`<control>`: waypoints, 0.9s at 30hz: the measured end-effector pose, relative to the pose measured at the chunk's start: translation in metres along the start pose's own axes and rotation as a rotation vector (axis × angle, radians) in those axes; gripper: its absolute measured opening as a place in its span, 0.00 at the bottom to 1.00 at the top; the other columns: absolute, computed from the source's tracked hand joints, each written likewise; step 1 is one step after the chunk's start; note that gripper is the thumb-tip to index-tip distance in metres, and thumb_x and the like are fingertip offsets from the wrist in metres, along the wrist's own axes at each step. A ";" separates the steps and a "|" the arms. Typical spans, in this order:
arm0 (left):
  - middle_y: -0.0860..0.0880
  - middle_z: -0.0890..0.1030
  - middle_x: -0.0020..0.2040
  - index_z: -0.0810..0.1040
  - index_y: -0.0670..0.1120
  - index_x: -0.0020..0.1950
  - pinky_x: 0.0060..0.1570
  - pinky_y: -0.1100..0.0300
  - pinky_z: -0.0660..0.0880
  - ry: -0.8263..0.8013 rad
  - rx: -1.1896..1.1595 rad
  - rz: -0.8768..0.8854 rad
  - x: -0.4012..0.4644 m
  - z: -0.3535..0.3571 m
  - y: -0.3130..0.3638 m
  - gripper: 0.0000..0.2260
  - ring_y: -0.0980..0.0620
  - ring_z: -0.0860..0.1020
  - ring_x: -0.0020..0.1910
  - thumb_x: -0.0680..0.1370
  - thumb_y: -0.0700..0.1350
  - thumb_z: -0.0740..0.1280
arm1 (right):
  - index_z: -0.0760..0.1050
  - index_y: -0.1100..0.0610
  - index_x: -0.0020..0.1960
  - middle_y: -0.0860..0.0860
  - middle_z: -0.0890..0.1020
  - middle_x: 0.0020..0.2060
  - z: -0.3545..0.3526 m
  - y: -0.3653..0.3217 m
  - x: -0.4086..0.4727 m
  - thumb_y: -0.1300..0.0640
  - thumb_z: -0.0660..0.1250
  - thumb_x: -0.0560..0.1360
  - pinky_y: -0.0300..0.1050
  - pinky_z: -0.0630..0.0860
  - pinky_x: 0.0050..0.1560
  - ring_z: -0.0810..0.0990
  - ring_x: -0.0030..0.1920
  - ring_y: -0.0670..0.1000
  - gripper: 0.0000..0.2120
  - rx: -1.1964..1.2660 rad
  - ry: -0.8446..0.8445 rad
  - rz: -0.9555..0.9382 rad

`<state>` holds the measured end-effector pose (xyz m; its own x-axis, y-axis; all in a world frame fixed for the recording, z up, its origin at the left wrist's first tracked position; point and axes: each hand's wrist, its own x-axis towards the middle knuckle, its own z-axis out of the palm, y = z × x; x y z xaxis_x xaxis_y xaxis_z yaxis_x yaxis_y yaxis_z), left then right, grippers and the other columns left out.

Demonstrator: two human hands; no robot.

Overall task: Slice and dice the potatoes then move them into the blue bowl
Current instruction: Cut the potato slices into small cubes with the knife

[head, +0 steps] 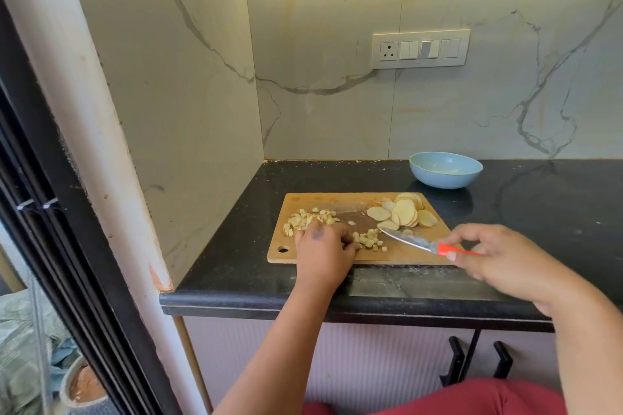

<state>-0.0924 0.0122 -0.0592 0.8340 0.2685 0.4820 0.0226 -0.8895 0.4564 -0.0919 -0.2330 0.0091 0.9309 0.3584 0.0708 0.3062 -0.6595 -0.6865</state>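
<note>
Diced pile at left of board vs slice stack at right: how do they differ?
The diced pile is small irregular cubes; the slice stack is flat oval rounds, still uncut. The diced pile lies against the left hand; the slice stack sits apart from both hands, just beyond the knife tip. Both are pale potato on the cutting board, none yet in the blue bowl.

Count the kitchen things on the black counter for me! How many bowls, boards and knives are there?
Blue bowl: 1
Wooden cutting board: 1
Knife with an orange handle, held in the right hand: 1
Total: 3
The potato bits and slices on the board are too many and too small to count.
</note>
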 end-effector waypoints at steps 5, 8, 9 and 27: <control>0.56 0.81 0.44 0.80 0.52 0.46 0.50 0.57 0.56 0.071 -0.010 -0.015 0.001 0.000 0.000 0.05 0.51 0.71 0.55 0.77 0.52 0.70 | 0.78 0.39 0.50 0.40 0.79 0.37 0.012 -0.011 0.039 0.49 0.67 0.77 0.45 0.74 0.43 0.78 0.40 0.45 0.05 0.020 0.097 -0.113; 0.57 0.79 0.42 0.78 0.51 0.43 0.50 0.58 0.56 0.114 -0.039 -0.036 0.001 0.000 -0.003 0.06 0.52 0.68 0.50 0.76 0.51 0.71 | 0.76 0.42 0.54 0.46 0.81 0.44 0.050 -0.004 0.067 0.53 0.66 0.77 0.45 0.77 0.42 0.80 0.42 0.50 0.08 0.100 0.229 -0.121; 0.57 0.79 0.41 0.77 0.51 0.43 0.49 0.57 0.56 0.123 -0.032 -0.040 0.002 0.000 -0.003 0.06 0.53 0.67 0.49 0.76 0.51 0.71 | 0.75 0.43 0.56 0.48 0.81 0.44 0.063 0.001 0.073 0.54 0.66 0.78 0.41 0.75 0.39 0.79 0.41 0.50 0.09 0.100 0.290 -0.118; 0.51 0.82 0.48 0.78 0.46 0.54 0.56 0.51 0.72 0.135 -0.100 0.050 0.010 0.016 -0.005 0.05 0.47 0.76 0.51 0.80 0.43 0.65 | 0.74 0.47 0.62 0.47 0.80 0.46 0.082 0.020 0.077 0.54 0.63 0.80 0.35 0.69 0.34 0.75 0.40 0.42 0.12 0.253 0.467 -0.041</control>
<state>-0.0754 0.0137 -0.0689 0.7507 0.2780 0.5993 -0.0780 -0.8635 0.4983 -0.0310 -0.1644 -0.0587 0.9263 0.0105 0.3766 0.3407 -0.4505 -0.8252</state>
